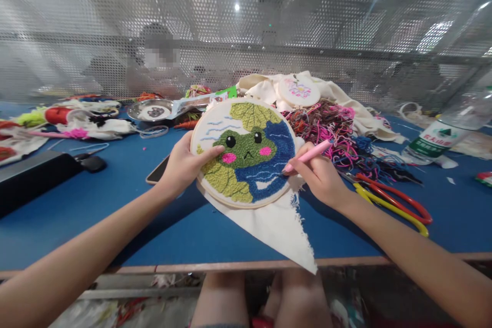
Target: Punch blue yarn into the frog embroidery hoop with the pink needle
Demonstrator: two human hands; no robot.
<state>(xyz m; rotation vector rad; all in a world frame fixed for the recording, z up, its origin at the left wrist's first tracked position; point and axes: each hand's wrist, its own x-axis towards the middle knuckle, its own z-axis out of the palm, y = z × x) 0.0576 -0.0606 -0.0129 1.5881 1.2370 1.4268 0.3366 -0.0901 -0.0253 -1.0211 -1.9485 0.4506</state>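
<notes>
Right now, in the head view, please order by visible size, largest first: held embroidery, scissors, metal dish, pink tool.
1. Held embroidery
2. Scissors
3. Metal dish and pink tool: not ranked; their lengths look alike, and the tool is nearer the camera.

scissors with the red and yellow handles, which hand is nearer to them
Right. The right hand is just left of the scissors in the picture; the left hand is farther off, holding the left edge of the hooped embroidery.
</notes>
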